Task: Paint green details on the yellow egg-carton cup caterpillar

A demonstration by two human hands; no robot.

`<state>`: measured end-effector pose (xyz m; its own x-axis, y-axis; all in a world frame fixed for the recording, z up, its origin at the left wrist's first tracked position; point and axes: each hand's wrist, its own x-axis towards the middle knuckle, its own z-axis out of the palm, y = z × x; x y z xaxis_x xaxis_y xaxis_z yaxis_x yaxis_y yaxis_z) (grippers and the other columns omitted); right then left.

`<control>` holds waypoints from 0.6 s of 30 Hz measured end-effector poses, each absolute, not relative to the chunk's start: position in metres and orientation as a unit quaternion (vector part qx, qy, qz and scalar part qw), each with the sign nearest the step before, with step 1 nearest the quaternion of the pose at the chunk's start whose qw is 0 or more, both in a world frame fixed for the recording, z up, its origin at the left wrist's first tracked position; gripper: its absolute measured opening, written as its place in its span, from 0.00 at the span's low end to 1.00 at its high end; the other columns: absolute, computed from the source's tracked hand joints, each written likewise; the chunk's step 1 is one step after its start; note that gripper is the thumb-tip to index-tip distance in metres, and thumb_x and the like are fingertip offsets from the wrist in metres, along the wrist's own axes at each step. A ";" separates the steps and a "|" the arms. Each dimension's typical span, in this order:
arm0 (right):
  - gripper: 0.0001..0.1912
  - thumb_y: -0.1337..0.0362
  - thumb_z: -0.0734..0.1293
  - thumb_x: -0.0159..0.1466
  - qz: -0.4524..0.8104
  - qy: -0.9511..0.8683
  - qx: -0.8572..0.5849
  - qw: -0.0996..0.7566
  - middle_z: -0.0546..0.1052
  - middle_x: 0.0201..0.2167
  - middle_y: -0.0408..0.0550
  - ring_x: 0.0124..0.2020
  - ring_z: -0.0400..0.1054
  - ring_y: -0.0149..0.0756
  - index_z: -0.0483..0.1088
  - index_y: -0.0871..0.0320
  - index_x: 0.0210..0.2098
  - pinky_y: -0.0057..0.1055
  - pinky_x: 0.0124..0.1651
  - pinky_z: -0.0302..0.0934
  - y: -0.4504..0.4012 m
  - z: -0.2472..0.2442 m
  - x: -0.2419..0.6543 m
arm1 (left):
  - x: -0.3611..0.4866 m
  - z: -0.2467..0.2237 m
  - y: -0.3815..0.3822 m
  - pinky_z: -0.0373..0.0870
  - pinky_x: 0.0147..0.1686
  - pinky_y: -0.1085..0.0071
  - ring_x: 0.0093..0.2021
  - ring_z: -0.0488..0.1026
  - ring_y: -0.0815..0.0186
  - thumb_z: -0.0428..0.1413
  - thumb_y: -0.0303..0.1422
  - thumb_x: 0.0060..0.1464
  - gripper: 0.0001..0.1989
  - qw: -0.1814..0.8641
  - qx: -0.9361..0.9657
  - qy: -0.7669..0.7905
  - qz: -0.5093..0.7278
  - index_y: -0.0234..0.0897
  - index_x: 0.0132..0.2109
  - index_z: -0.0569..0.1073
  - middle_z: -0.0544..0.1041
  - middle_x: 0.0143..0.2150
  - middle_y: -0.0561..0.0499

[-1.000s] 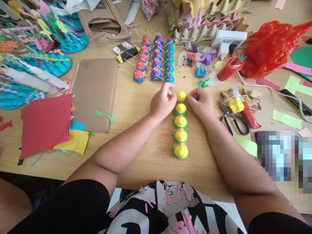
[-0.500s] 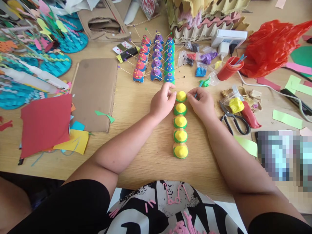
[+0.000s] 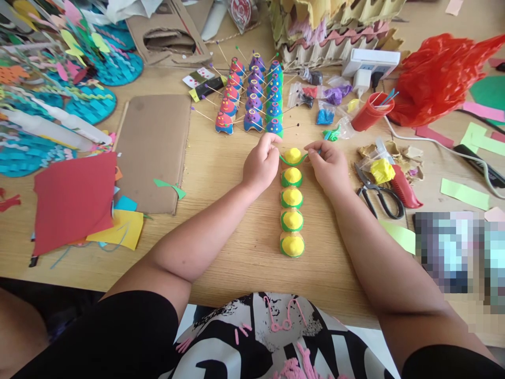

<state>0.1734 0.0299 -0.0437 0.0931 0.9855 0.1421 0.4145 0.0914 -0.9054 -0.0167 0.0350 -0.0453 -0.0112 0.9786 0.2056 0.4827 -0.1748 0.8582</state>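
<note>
Head view: your left hand [image 3: 263,163] is pinched narrow at the left end of a green strip [image 3: 293,162], and your right hand [image 3: 327,166] pinches its right end, something thin and blue showing by those fingers. The strip curves round the near side of the farthest cup in the yellow-topped row [image 3: 292,197], which runs toward the near edge of the table [image 3: 236,252]. Black-handled scissors [image 3: 379,192] lie right of your right hand.
</note>
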 end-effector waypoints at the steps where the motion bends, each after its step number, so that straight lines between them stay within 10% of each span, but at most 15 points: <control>1: 0.06 0.66 0.65 0.65 0.320 -0.592 -0.592 0.444 0.77 0.28 0.42 0.30 0.67 0.36 0.75 0.53 0.38 0.35 0.38 0.62 0.030 -0.043 0.173 | -0.017 -0.046 0.035 0.72 0.46 0.64 0.39 0.78 0.62 0.50 0.22 0.64 0.13 0.293 0.640 0.573 0.420 0.45 0.48 0.72 0.78 0.34 0.55; 18: 0.05 0.65 0.70 0.64 0.286 -0.582 -0.615 0.448 0.73 0.26 0.41 0.29 0.61 0.33 0.73 0.54 0.30 0.34 0.37 0.59 0.028 -0.036 0.169 | -0.014 -0.053 0.037 0.72 0.45 0.65 0.36 0.77 0.64 0.58 0.29 0.66 0.09 0.287 0.645 0.566 0.426 0.45 0.51 0.69 0.79 0.35 0.55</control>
